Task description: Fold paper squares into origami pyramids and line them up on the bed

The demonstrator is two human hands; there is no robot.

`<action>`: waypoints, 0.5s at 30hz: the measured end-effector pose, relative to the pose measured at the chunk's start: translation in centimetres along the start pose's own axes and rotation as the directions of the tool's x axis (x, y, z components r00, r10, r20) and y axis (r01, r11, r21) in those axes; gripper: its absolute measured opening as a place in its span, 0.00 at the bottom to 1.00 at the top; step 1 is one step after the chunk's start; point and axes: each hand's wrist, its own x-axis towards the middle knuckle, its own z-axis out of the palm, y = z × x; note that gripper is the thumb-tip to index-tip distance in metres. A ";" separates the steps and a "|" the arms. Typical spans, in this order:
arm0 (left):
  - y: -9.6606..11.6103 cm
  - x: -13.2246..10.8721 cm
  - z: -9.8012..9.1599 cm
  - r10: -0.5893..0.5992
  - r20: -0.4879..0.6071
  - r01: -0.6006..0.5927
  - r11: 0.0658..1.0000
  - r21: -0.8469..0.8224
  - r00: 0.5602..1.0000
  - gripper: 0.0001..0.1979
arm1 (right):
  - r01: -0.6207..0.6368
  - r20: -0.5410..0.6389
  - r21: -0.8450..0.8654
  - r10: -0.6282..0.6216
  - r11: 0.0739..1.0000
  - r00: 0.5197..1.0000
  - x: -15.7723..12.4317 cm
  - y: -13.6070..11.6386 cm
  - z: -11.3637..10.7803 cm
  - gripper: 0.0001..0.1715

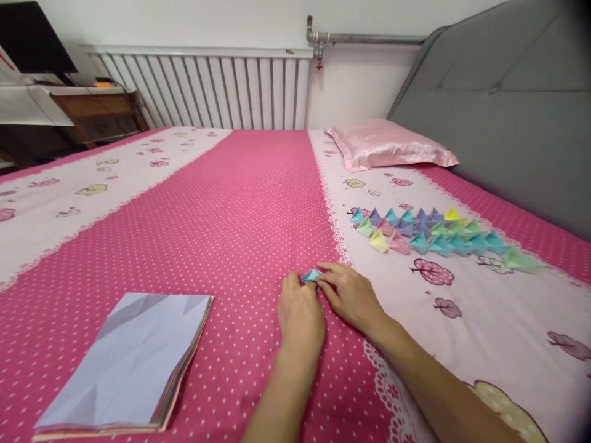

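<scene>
Right of the paper stack (pixel 133 357), the left hand (pixel 301 311) and right hand (pixel 351 296) together pinch blue paper (pixel 311 276), probably light and crushable, best held by folded edges.

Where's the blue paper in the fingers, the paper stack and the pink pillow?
Held blue paper (pixel 311 275), head view: its visible folded side.
Paper stack (pixel 133 357), head view: middle of the top sheet.
Pink pillow (pixel 390 143), head view: its top.

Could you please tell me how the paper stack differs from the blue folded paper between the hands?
The paper stack is large and whitish on top; the folded paper is small and light blue. The paper stack lies untouched, while the left hand and right hand both touch the folded paper. Both are creased paper.
</scene>
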 end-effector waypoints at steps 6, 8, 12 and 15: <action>0.0 0.0 0.0 0.011 0.024 -0.010 1.000 -0.014 1.000 0.17 | 0.006 0.002 0.024 -0.006 1.000 1.000 0.2 0.2 0.3 0.15; -0.1 0.0 -0.1 0.015 0.020 -0.015 0.999 -0.029 1.000 0.17 | 0.006 -0.013 0.032 -0.006 0.999 1.000 0.2 0.3 0.4 0.14; -0.1 0.0 0.0 0.015 -0.023 -0.017 0.994 -0.107 1.000 0.17 | -0.012 -0.051 0.057 0.015 0.998 0.999 0.2 0.4 0.6 0.13; 0.0 0.0 0.0 -0.001 -0.084 -0.017 0.975 -0.221 0.996 0.17 | -0.036 -0.067 0.073 0.041 0.997 0.997 0.2 0.4 0.8 0.14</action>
